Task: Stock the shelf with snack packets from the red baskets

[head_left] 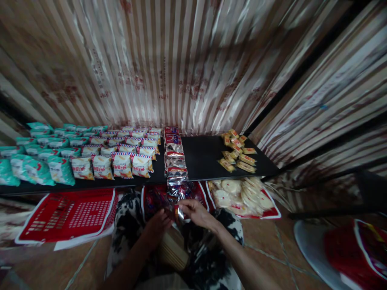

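Over my lap, my right hand [195, 212] pinches a shiny silver and red snack packet [179, 216]. My left hand [159, 225] is closed at the packet's left side, its fingertips dim and partly blurred. Just above the hands, a row of red and silver snack packets [175, 153] runs from the back of the black shelf [201, 155] to its front edge, with silver packets hanging below that edge. I cannot tell whether the held packet is joined to them. Behind the hands, a red basket [144, 203] holds more dark red packets.
Left on the shelf stand rows of white snack bags [122, 165] and teal bags [62, 169]. Small yellow packets [237, 151] lie at its right. Below are a red basket [75, 213] and another with pale round packets [279, 215]. A red container [340, 245] stands at right.
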